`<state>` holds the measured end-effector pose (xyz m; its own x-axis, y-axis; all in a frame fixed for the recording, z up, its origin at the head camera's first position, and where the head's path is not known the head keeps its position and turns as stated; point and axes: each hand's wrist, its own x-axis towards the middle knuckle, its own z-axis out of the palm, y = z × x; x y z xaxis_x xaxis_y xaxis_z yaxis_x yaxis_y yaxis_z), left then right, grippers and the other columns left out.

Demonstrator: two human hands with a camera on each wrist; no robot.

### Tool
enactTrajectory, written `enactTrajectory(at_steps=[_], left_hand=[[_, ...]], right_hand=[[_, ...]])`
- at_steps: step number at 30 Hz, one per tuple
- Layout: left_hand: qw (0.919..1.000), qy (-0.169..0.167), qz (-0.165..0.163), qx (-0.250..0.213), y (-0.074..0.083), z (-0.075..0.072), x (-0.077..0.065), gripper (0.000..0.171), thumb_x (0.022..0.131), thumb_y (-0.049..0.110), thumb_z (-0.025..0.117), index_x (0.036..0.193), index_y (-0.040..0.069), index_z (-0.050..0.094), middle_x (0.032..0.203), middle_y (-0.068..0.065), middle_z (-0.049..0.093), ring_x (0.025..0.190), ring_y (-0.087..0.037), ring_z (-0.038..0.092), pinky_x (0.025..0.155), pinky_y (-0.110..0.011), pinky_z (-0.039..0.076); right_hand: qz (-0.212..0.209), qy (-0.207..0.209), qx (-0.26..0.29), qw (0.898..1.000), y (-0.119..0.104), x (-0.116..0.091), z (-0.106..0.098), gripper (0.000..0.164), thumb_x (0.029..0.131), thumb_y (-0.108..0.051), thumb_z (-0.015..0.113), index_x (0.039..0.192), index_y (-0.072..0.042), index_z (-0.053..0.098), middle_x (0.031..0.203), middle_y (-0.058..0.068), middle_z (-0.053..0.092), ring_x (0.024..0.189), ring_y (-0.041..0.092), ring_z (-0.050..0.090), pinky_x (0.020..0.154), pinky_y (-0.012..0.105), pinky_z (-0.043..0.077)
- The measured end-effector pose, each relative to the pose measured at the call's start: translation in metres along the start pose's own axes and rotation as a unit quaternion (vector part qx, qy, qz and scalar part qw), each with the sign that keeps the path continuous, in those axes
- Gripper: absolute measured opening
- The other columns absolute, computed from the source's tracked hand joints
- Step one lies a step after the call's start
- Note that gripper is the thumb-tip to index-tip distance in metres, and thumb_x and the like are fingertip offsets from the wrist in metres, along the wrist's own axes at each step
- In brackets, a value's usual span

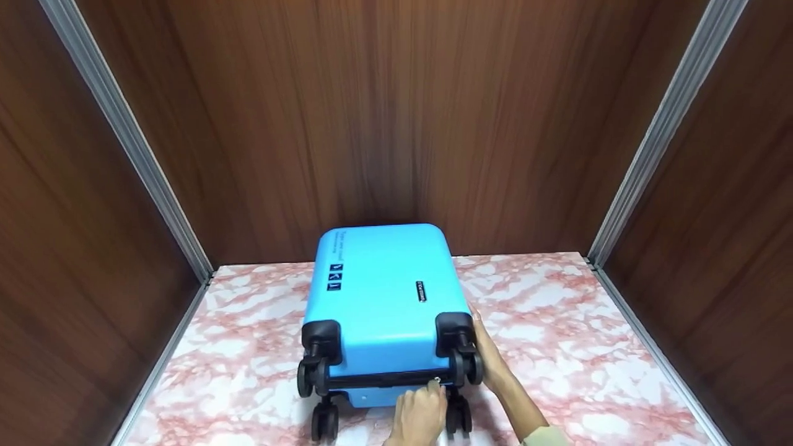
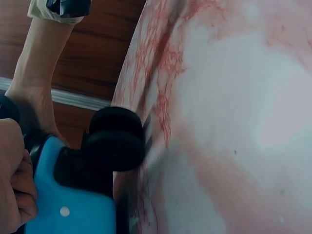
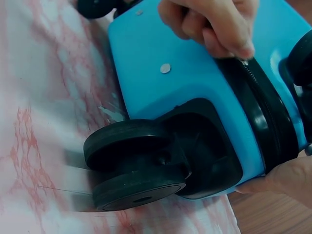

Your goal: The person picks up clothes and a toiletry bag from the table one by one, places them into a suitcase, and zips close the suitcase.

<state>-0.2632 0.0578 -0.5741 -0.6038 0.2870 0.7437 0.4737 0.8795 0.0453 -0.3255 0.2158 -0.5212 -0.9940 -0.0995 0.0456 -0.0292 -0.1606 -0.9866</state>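
Observation:
A bright blue hard-shell suitcase (image 1: pixel 384 279) lies flat, its black wheels (image 1: pixel 458 415) toward me. A black zipper band (image 1: pixel 384 379) crosses its near end. My left hand (image 1: pixel 418 415) has its fingers curled at that band and pinches the zipper pull (image 3: pixel 243 62). In the left wrist view the same left hand (image 2: pixel 14 180) appears as a curled fist beside the blue shell. My right hand (image 1: pixel 489 359) rests along the suitcase's right side, fingers extended and partly hidden behind it. In the right wrist view, the right hand (image 3: pixel 287 180) touches the edge near the zipper.
The suitcase stands on a pink-and-white marbled surface (image 1: pixel 533 297). Dark wood panels (image 1: pixel 384 124) rise behind and at both sides, with grey metal strips (image 1: pixel 669 124) at the corners.

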Motion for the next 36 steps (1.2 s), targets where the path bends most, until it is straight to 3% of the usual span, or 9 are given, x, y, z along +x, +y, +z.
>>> enactTrajectory(at_steps=[7,9,12,15,18,26,28,32,36], left_hand=[[0.9994,-0.017,-0.007,0.031,0.016,0.006,0.002,0.02,0.077,0.025,0.065,0.068,0.014,0.052,0.042,0.0,0.052,0.035,-0.02,0.051,0.032,-0.032,0.035],[0.9992,-0.023,-0.009,0.031,0.02,0.007,0.004,0.02,0.075,0.026,0.066,0.069,0.014,0.051,0.043,0.0,0.052,0.035,-0.02,0.051,0.032,-0.032,0.035],[0.999,-0.031,-0.008,0.031,0.025,0.009,0.006,0.021,0.075,0.027,0.067,0.07,0.014,0.05,0.043,0.002,0.051,0.035,-0.02,0.049,0.033,-0.032,0.035],[0.9986,-0.024,0.008,0.047,0.03,0.013,0.008,0.021,0.079,0.028,0.063,0.068,0.015,0.051,0.042,0.003,0.048,0.035,-0.018,0.046,0.033,-0.032,0.032],[0.9974,0.007,0.03,0.065,0.034,0.017,0.007,0.023,0.077,0.028,0.062,0.061,0.017,0.05,0.041,0.003,0.045,0.034,-0.017,0.042,0.031,-0.032,0.028],[0.9914,0.088,0.056,0.079,0.045,0.028,0.007,0.02,0.066,0.031,0.063,0.058,0.019,0.049,0.046,0.002,0.043,0.04,-0.017,0.041,0.036,-0.031,0.028],[0.9836,0.133,0.07,0.099,0.048,0.031,0.01,0.018,0.07,0.028,0.058,0.057,0.019,0.049,0.047,0.003,0.043,0.042,-0.016,0.04,0.037,-0.031,0.028],[0.959,0.227,0.093,0.142,0.054,0.035,0.017,0.032,0.086,0.013,0.043,0.055,0.019,0.048,0.05,0.002,0.04,0.046,-0.016,0.039,0.04,-0.03,0.028],[0.9552,0.241,0.079,0.154,0.057,0.037,0.021,0.043,0.093,0.012,0.031,0.055,0.018,0.049,0.05,0.001,0.04,0.045,-0.015,0.039,0.039,-0.029,0.028]], right_hand=[[0.005,-0.024,-0.015,1.0,0.001,-0.003,-0.003,0.056,0.1,-0.047,0.009,0.151,-0.025,-0.001,0.147,0.009,0.025,0.118,0.01,0.038,0.103,0.03,0.023],[0.019,-0.018,-0.012,1.0,0.001,-0.003,-0.005,0.06,0.099,-0.049,0.01,0.15,-0.019,0.01,0.141,0.013,0.033,0.113,0.014,0.045,0.1,0.031,0.029],[0.022,-0.018,-0.008,1.0,0.001,-0.002,-0.007,0.061,0.099,-0.05,0.01,0.15,-0.018,0.01,0.147,0.014,0.024,0.125,0.021,0.035,0.105,0.039,0.025],[0.01,-0.019,-0.001,1.0,0.002,-0.002,-0.007,0.058,0.1,-0.047,0.012,0.151,-0.02,0.003,0.156,0.013,0.004,0.139,0.027,0.01,0.111,0.051,0.009],[-0.007,-0.02,0.0,1.0,0.004,-0.002,-0.006,0.057,0.101,-0.043,0.014,0.151,-0.02,-0.001,0.157,0.01,-0.005,0.142,0.026,-0.005,0.112,0.052,-0.001],[-0.016,-0.022,-0.007,1.0,0.007,-0.004,-0.007,0.056,0.102,-0.041,0.014,0.151,-0.019,-0.003,0.156,0.013,-0.002,0.14,0.027,0.001,0.112,0.05,0.003],[-0.016,-0.02,-0.01,1.0,0.006,-0.005,-0.006,0.056,0.102,-0.041,0.013,0.151,-0.02,-0.002,0.156,0.012,-0.002,0.14,0.026,-0.001,0.112,0.051,0.002],[-0.014,-0.021,-0.009,1.0,0.005,-0.006,-0.005,0.055,0.102,-0.042,0.012,0.151,-0.021,-0.002,0.156,0.012,-0.001,0.14,0.026,0.002,0.112,0.05,0.002],[-0.014,-0.029,0.0,0.999,0.004,-0.005,-0.005,0.056,0.102,-0.041,0.011,0.151,-0.019,-0.003,0.156,0.011,-0.001,0.139,0.025,0.003,0.112,0.047,0.003]])
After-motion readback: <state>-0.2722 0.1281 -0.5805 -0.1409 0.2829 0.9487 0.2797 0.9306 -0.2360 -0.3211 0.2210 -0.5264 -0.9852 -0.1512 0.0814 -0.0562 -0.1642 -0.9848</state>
